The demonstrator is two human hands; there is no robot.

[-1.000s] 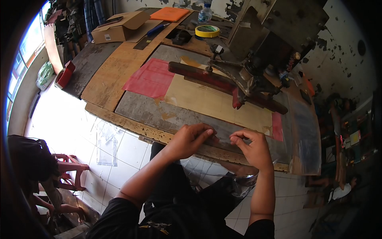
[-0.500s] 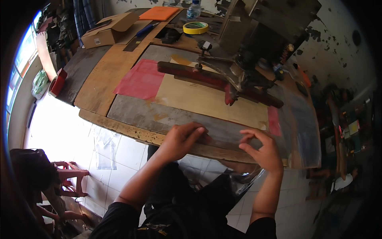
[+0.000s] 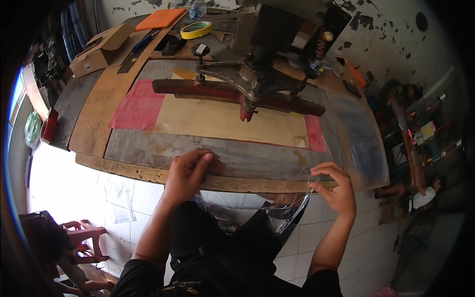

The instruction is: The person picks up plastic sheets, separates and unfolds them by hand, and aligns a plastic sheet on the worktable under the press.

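A clear plastic sheet (image 3: 237, 202) hangs at the front edge of the worktable, stretched between my hands. My left hand (image 3: 188, 173) pinches its left side, thumb against the curled fingers. On the other side, my right hand (image 3: 336, 188) pinches the sheet's right corner between thumb and fingertips. Beyond my hands lies a cream panel (image 3: 217, 116) with a pink-red piece (image 3: 138, 104) at its left and another (image 3: 315, 132) at its right. Above the panel is a press with a long dark-red bar (image 3: 277, 103) on a metal bracket.
Further back are a cardboard box (image 3: 96, 54), a yellow tape roll (image 3: 196, 30), an orange folder (image 3: 161, 19) and a plastic bottle (image 3: 197, 10). Clear sheets (image 3: 363, 143) lie at the table's right end. A person (image 3: 425, 195) is at far right; another person (image 3: 44, 237) sits low left near a red stool (image 3: 84, 240).
My hands have moved further apart, spreading the clear sheet between them. The view has shifted, so the table and press appear further left.
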